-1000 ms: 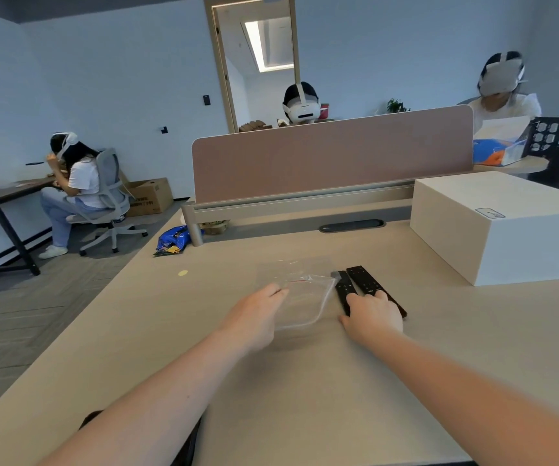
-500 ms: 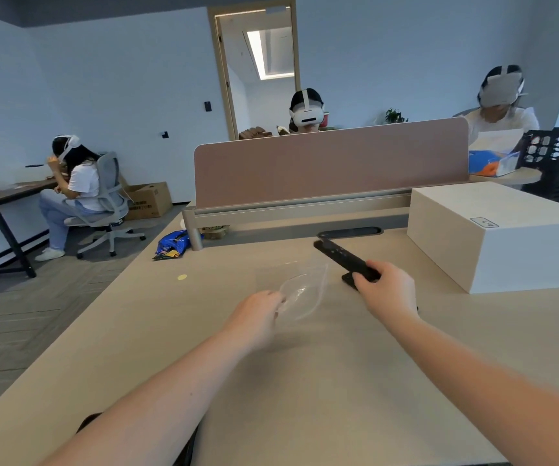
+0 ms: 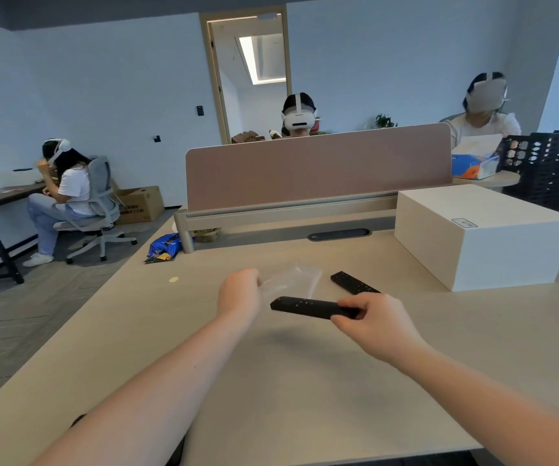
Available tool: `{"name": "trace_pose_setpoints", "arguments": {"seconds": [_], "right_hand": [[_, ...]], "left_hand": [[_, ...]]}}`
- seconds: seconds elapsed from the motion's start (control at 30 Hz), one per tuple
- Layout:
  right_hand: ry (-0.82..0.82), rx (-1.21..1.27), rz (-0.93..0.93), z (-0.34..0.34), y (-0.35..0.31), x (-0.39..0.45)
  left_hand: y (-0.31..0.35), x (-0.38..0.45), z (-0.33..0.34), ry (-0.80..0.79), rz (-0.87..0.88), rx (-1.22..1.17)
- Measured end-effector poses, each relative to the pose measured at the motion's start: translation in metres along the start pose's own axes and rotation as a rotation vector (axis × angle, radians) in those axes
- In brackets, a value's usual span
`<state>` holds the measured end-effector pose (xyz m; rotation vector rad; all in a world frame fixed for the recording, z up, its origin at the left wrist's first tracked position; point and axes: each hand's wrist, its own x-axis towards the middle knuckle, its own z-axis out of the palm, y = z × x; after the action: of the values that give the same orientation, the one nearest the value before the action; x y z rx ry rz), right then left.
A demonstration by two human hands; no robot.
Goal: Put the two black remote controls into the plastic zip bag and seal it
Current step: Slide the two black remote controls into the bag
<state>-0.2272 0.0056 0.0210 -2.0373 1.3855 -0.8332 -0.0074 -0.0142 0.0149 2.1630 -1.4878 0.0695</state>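
My left hand (image 3: 239, 292) pinches the near edge of the clear plastic zip bag (image 3: 293, 280) and holds it just above the desk. My right hand (image 3: 370, 319) grips one black remote control (image 3: 305, 306) by its right end; the remote lies level in the air, pointing left, just in front of the bag. The second black remote control (image 3: 352, 282) lies flat on the desk behind my right hand, to the right of the bag.
A large white box (image 3: 479, 235) stands on the beige desk (image 3: 271, 381) at the right. A pink divider panel (image 3: 318, 166) runs along the far edge. People with headsets sit beyond it and at the left. A black crate (image 3: 553, 169) is far right.
My right hand lifted one remote off the desk, swung it round to point left and brought it down in front of the bag. My left hand raised the bag's edge.
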Motion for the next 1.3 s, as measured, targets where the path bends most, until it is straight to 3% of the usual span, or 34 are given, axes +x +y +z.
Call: {"name": "trace_pose_setpoints", "arguments": {"seconds": [0.27,0.53,0.97,1.3], "right_hand": [[0.019,-0.197,-0.042,0.055,0.000,0.027],[-0.050,-0.276,-0.035,0.117,-0.002,0.072],[-0.238,-0.265,-0.029,0.134,0.005,0.094],[-0.195,-0.354,-0.076,0.135,0.004,0.092]], "left_hand": [[0.017,-0.017,0.015,-0.032,0.142,-0.062],[0.011,-0.022,0.022,-0.050,0.120,-0.107],[-0.003,-0.018,0.025,-0.076,0.079,-0.149],[-0.006,-0.020,0.023,-0.104,0.094,-0.125]]}}
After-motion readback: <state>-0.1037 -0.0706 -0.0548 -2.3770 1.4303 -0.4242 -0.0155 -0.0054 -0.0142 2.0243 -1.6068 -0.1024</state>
